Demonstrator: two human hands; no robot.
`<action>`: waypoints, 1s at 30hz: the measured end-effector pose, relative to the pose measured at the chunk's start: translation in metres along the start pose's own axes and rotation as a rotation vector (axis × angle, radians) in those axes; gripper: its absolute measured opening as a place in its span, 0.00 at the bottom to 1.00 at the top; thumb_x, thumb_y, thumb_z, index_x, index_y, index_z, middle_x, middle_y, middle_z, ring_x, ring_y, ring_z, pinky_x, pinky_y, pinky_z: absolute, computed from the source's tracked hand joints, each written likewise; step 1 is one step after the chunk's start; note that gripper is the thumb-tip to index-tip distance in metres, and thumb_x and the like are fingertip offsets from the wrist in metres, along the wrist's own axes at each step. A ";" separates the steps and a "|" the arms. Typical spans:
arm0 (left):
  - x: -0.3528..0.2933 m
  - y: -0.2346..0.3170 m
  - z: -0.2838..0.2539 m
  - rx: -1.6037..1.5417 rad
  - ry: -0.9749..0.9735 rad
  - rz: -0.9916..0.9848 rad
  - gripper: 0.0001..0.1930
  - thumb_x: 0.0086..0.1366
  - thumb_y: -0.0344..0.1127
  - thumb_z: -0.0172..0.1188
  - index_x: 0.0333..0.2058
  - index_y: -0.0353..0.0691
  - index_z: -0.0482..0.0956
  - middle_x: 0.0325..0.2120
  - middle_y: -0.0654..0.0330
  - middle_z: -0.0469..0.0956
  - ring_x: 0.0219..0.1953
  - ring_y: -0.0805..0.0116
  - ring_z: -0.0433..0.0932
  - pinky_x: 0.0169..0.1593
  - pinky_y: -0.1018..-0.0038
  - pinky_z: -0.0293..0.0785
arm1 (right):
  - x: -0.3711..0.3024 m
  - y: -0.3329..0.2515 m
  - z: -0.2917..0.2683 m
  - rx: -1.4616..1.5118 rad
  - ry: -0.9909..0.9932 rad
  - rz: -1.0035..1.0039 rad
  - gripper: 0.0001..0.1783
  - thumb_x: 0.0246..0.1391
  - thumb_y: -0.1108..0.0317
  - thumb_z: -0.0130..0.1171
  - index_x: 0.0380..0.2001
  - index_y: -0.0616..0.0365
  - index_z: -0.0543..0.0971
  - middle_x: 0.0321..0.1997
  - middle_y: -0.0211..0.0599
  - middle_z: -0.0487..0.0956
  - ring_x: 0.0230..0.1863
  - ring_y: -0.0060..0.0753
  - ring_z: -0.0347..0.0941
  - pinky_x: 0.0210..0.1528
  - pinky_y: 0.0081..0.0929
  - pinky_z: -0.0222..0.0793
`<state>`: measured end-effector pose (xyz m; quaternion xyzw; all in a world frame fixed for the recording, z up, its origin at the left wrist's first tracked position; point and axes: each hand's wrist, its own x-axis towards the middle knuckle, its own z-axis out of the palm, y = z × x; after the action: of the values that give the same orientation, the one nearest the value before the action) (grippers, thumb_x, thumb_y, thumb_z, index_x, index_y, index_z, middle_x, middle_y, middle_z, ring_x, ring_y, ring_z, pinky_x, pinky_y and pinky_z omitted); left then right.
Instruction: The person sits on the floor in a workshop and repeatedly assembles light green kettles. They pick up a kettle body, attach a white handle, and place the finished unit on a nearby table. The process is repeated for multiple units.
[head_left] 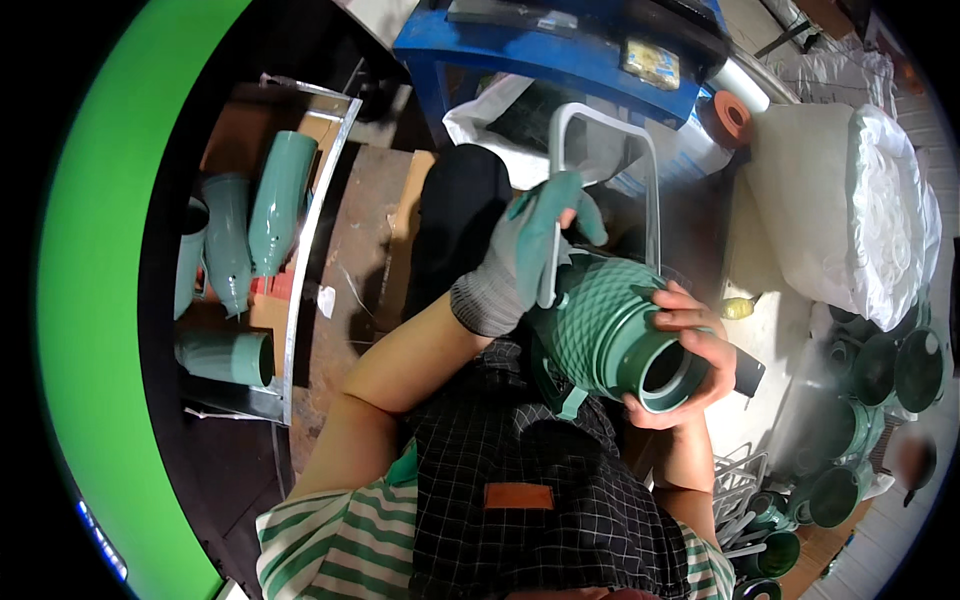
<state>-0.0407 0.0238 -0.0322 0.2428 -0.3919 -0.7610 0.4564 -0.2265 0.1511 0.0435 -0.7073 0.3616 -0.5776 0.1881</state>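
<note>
A green bottle-shaped plastic body (600, 320) with a diamond pattern lies sideways in front of me, its round open neck toward my lap. My right hand (690, 345), bare, grips it around the neck. My left hand (525, 250) wears a grey and green work glove and holds one leg of a grey U-shaped handle (605, 125) that arches up from the body's far end.
A metal-edged tray (310, 230) at the left holds several green flask bodies (280, 200). Green lids and caps (880, 365) are piled at the right beside a white bag (850, 210). A blue crate (560, 55) stands ahead, a wire rack (740, 485) at lower right.
</note>
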 end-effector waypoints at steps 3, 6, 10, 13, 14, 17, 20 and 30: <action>-0.009 -0.006 0.010 0.108 -0.033 0.025 0.18 0.78 0.45 0.55 0.49 0.34 0.78 0.38 0.60 0.81 0.40 0.71 0.80 0.44 0.73 0.79 | -0.024 0.001 -0.012 -0.009 -0.025 0.016 0.46 0.34 0.57 0.84 0.57 0.58 0.72 0.45 0.55 0.84 0.55 0.61 0.81 0.67 0.66 0.67; -0.020 0.000 0.016 0.128 -0.148 0.006 0.21 0.74 0.41 0.63 0.58 0.32 0.76 0.44 0.61 0.81 0.44 0.73 0.80 0.50 0.75 0.79 | -0.029 -0.008 -0.011 -0.008 -0.033 0.043 0.46 0.34 0.55 0.85 0.56 0.56 0.73 0.44 0.51 0.85 0.55 0.60 0.82 0.68 0.65 0.67; -0.038 0.002 0.015 0.353 -0.328 0.196 0.26 0.73 0.38 0.62 0.64 0.32 0.70 0.52 0.58 0.79 0.53 0.71 0.79 0.58 0.70 0.77 | -0.003 -0.035 -0.005 0.002 -0.120 0.026 0.46 0.35 0.54 0.86 0.57 0.52 0.74 0.44 0.44 0.86 0.56 0.57 0.82 0.67 0.62 0.69; -0.039 0.004 0.009 -0.132 -0.313 -0.125 0.16 0.74 0.36 0.56 0.55 0.34 0.73 0.50 0.56 0.77 0.52 0.66 0.78 0.57 0.67 0.75 | 0.016 -0.039 0.001 0.027 -0.201 0.002 0.55 0.32 0.53 0.88 0.65 0.51 0.71 0.50 0.47 0.85 0.58 0.58 0.81 0.67 0.57 0.70; -0.037 0.006 0.006 -0.179 -0.332 -0.036 0.13 0.74 0.37 0.55 0.50 0.35 0.74 0.47 0.56 0.77 0.50 0.65 0.77 0.56 0.67 0.74 | 0.018 -0.035 0.004 0.248 -0.169 0.040 0.56 0.35 0.45 0.86 0.66 0.51 0.70 0.58 0.49 0.79 0.58 0.51 0.79 0.64 0.52 0.71; -0.040 0.017 0.005 -0.438 -0.365 0.044 0.13 0.73 0.40 0.50 0.37 0.37 0.78 0.38 0.56 0.75 0.46 0.62 0.74 0.53 0.66 0.71 | 0.009 -0.003 0.010 -0.057 0.501 0.228 0.42 0.56 0.30 0.57 0.53 0.61 0.74 0.44 0.41 0.77 0.42 0.34 0.71 0.50 0.35 0.67; -0.052 0.029 0.009 -0.389 -0.302 0.043 0.15 0.73 0.42 0.49 0.35 0.37 0.78 0.37 0.55 0.74 0.46 0.61 0.73 0.53 0.65 0.70 | -0.015 0.023 0.017 0.308 0.316 0.597 0.32 0.69 0.35 0.49 0.35 0.58 0.73 0.33 0.37 0.74 0.35 0.25 0.66 0.42 0.24 0.62; -0.074 0.037 0.016 -0.199 -0.273 0.061 0.16 0.74 0.45 0.51 0.47 0.37 0.73 0.47 0.53 0.73 0.52 0.58 0.73 0.59 0.62 0.68 | -0.032 0.006 0.022 0.645 0.216 0.745 0.24 0.72 0.46 0.54 0.32 0.57 0.76 0.32 0.33 0.75 0.36 0.23 0.67 0.42 0.24 0.63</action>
<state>0.0009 0.0854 0.0082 0.0789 -0.3804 -0.8078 0.4434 -0.2091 0.1667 0.0121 -0.3724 0.4100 -0.6234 0.5519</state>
